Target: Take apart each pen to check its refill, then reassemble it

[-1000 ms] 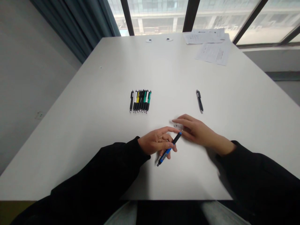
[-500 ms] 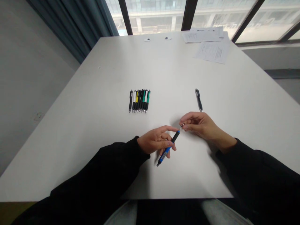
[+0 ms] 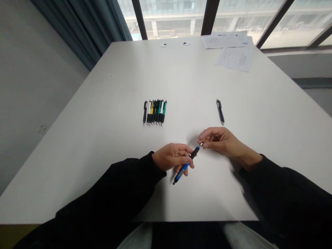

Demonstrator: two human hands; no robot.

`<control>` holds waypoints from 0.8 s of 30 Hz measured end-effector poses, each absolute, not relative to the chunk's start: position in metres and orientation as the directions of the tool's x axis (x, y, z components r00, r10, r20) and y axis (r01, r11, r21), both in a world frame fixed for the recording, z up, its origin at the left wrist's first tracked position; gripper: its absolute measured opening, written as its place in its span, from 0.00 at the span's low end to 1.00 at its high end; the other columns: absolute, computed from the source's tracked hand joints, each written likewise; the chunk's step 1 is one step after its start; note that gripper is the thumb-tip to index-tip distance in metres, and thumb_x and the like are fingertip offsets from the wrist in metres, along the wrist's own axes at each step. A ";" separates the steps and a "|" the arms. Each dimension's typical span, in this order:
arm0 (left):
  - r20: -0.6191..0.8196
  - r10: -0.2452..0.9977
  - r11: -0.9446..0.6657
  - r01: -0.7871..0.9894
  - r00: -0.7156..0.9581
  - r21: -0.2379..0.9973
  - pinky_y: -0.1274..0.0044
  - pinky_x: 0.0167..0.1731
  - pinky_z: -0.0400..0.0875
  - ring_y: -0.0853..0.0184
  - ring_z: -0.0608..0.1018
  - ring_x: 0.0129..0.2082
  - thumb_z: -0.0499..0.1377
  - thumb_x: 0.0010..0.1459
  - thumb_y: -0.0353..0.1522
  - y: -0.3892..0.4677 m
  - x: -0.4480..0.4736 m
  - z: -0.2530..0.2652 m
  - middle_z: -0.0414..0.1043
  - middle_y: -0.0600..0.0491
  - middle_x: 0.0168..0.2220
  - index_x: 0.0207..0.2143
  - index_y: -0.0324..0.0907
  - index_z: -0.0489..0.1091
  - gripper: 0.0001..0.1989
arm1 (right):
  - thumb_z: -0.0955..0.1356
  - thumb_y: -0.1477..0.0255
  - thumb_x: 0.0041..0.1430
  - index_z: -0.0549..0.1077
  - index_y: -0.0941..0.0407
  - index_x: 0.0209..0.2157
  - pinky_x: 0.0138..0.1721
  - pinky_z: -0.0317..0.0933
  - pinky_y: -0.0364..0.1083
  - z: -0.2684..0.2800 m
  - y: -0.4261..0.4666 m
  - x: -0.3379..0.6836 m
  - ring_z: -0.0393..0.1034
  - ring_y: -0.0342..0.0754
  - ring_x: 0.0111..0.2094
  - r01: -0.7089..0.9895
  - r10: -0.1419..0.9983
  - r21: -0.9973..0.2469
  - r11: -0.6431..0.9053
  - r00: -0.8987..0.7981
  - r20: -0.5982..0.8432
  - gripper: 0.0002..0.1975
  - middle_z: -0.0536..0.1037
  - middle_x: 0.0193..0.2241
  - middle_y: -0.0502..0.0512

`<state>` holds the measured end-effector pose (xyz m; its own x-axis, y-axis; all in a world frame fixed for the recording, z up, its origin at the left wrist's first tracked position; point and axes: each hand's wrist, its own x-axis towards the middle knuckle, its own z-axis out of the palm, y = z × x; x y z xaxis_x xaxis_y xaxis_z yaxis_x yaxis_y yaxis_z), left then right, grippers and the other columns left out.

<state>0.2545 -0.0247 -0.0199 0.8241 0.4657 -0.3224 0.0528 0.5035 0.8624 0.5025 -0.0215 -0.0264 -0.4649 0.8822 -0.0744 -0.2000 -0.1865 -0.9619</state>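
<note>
A blue pen with a black grip (image 3: 184, 167) lies slanted in my left hand (image 3: 176, 157), its front end pointing up and right. My left thumb presses on the barrel and the fingers pass beneath it. My right hand (image 3: 218, 141) pinches a small silver pen tip (image 3: 201, 143) between thumb and fingers. This metal piece sits at the front end of the blue pen; whether it is seated on the thread I cannot tell. Both hands are just above the white table.
Several pens (image 3: 155, 112) in black, white, yellow and green lie in a row left of centre. One black pen (image 3: 220, 111) lies beyond my right hand. Printed papers (image 3: 233, 55) and two small white oval pieces (image 3: 186, 43) are at the table's (image 3: 77, 145) far edge.
The silver tip has come down to the front end of the blue pen. My left index finger has drawn back from that end and bent along the grip.
</note>
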 end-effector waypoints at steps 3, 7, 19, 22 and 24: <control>-0.329 0.462 0.506 0.059 0.824 0.860 0.84 0.14 0.67 0.68 0.80 0.21 0.69 0.52 0.44 -0.025 0.255 -0.019 0.77 0.48 0.31 0.44 0.34 0.67 0.26 | 0.79 0.76 0.47 0.81 0.57 0.36 0.35 0.72 0.41 -0.024 -0.022 0.502 0.77 0.42 0.32 -0.177 0.883 -0.967 -0.185 -0.462 -0.085 0.12 0.83 0.32 0.54; -0.315 0.471 0.498 0.045 0.824 0.866 0.83 0.14 0.67 0.68 0.80 0.21 0.69 0.52 0.44 -0.025 0.255 -0.019 0.77 0.48 0.31 0.44 0.34 0.67 0.26 | 0.79 0.75 0.47 0.81 0.57 0.35 0.34 0.72 0.42 -0.021 -0.023 0.500 0.77 0.43 0.31 -0.158 0.891 -0.971 -0.181 -0.444 -0.094 0.12 0.83 0.31 0.54; -0.315 0.469 0.500 0.045 0.825 0.865 0.83 0.14 0.66 0.68 0.79 0.20 0.68 0.52 0.44 -0.024 0.255 -0.020 0.77 0.48 0.30 0.44 0.34 0.67 0.26 | 0.78 0.73 0.48 0.80 0.58 0.36 0.35 0.72 0.43 -0.020 -0.023 0.500 0.77 0.43 0.31 -0.119 0.873 -0.978 -0.173 -0.477 -0.096 0.11 0.83 0.31 0.55; -0.312 0.477 0.495 0.042 0.822 0.868 0.84 0.13 0.65 0.68 0.79 0.20 0.68 0.52 0.44 -0.024 0.255 -0.021 0.77 0.48 0.31 0.44 0.34 0.67 0.26 | 0.78 0.73 0.48 0.80 0.58 0.36 0.35 0.72 0.43 -0.019 -0.023 0.500 0.78 0.44 0.31 -0.113 0.880 -0.980 -0.165 -0.465 -0.095 0.12 0.83 0.32 0.55; -0.311 0.482 0.493 0.040 0.819 0.869 0.84 0.13 0.65 0.68 0.79 0.20 0.68 0.52 0.44 -0.025 0.255 -0.021 0.77 0.48 0.30 0.43 0.34 0.68 0.26 | 0.78 0.73 0.48 0.80 0.58 0.36 0.34 0.72 0.43 -0.019 -0.023 0.500 0.77 0.44 0.31 -0.116 0.883 -0.980 -0.163 -0.460 -0.092 0.12 0.83 0.32 0.56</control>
<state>0.2547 -0.0246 -0.0213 0.8189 0.4821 -0.3113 0.0402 0.4929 0.8691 0.5005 -0.0233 -0.0186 -0.4599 0.8832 -0.0924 -0.1157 -0.1628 -0.9799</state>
